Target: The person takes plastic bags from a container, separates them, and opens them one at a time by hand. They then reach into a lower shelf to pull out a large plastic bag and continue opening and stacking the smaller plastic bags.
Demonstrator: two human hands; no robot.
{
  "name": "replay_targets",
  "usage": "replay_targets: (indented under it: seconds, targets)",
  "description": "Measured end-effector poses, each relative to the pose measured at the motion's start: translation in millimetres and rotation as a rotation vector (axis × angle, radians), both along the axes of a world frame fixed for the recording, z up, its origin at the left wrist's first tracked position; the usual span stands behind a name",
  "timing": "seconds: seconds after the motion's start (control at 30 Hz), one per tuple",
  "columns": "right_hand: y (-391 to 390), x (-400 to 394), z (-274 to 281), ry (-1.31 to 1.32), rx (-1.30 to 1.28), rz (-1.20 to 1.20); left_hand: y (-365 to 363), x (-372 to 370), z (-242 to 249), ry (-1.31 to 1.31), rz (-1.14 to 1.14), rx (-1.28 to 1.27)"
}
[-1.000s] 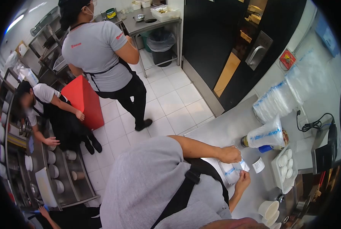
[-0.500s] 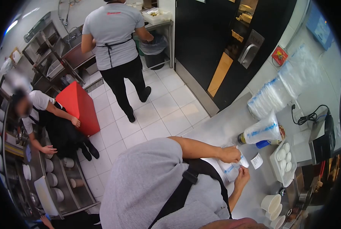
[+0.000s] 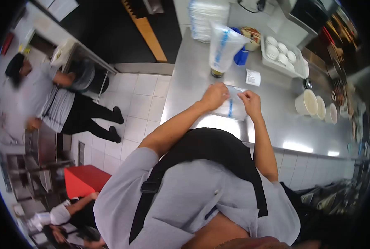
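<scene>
A clear plastic bag with a blue printed strip (image 3: 231,108) lies on the steel counter (image 3: 272,118) just in front of my body. My left hand (image 3: 214,96) is closed on its upper left edge, fingers bent in. On the opposite side, my right hand (image 3: 252,103) pinches the bag's upper right corner between thumb and fingers. A small white printed label (image 3: 253,77) rests on the counter a little beyond my right hand. Past my left hand, a clear bag with blue print (image 3: 226,47) stands over a jar, beside a blue container (image 3: 240,57).
A white tray (image 3: 299,74) holds several small lidded cups at the back right. Several pale tubs (image 3: 306,103) stand on the right. Stacked plastic bags (image 3: 203,23) lie at the back. A co-worker (image 3: 64,95) stands at the left; another bends near a red box (image 3: 83,180).
My view has swung round to face the counter, so the counter and bag now sit near the middle. Both hands stay at the bag.
</scene>
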State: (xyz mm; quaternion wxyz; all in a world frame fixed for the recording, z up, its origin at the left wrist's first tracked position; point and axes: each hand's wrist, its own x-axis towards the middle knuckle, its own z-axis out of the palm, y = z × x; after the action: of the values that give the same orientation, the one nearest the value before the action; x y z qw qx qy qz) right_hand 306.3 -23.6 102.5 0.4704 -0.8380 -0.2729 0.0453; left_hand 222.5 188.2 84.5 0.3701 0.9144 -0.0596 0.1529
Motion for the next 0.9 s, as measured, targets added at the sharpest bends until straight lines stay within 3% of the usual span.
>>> replay_targets:
  seconds: [0.33, 0.5, 0.63, 0.8, 0.9]
  targets:
    - [-7.8, 6.8, -11.2, 0.239, 0.158, 0.052, -3.2, -4.4, 24.6, 0.031, 0.042, -0.207]
    - [-7.7, 14.8, -9.2, 0.29, 0.303, -0.026, -2.6, -10.7, 19.1, 0.072, -0.079, -0.015]
    - [-3.9, 29.0, -0.1, 0.197, 0.334, -0.041, -9.3, -33.3, 7.4, 0.115, -0.178, 0.218]
    - [0.5, 64.4, 25.7, -0.01, 0.222, -0.062, -13.9, -41.5, 14.0, 0.205, -0.213, 0.204]
    - [9.3, 71.7, 72.0, -0.248, 0.304, -0.193, -20.0, -45.2, 14.6, 0.221, -0.223, 0.228]
